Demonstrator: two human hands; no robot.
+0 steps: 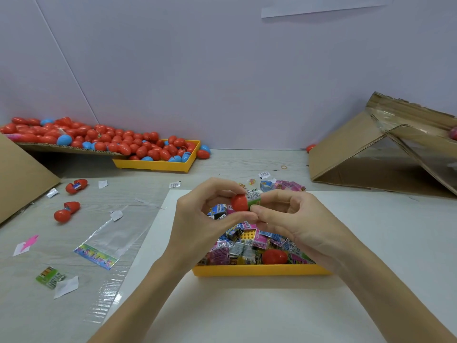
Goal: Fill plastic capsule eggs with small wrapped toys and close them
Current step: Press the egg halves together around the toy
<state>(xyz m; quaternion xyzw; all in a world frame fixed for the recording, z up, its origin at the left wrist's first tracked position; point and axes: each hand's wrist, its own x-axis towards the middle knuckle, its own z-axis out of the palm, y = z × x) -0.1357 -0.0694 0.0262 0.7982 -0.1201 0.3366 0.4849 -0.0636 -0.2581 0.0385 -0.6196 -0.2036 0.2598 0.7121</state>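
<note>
Left hand (210, 214): fingers curled round a red egg half (239, 203), held above the near yellow tray (259, 270). Right hand (291, 214): thumb and fingers pinching a green wrapped toy (254, 198), its end touching the open mouth of the egg half.

Near yellow tray: on a white sheet (247, 313), heaped with wrapped toys (247, 246); one closed red egg (274, 256) lies among them near the front wall.

Far yellow tray (153, 165): at the back left against the wall, piled with red and blue eggs (138, 147) that also cover a cardboard flap (61, 148) beside it.

Tabletop, left: two open red eggs (66, 210) (76, 186), a clear plastic bag (111, 238), paper scraps (65, 286), one green packet (49, 277).

Right rear: cardboard box (376, 154) on its side.
</note>
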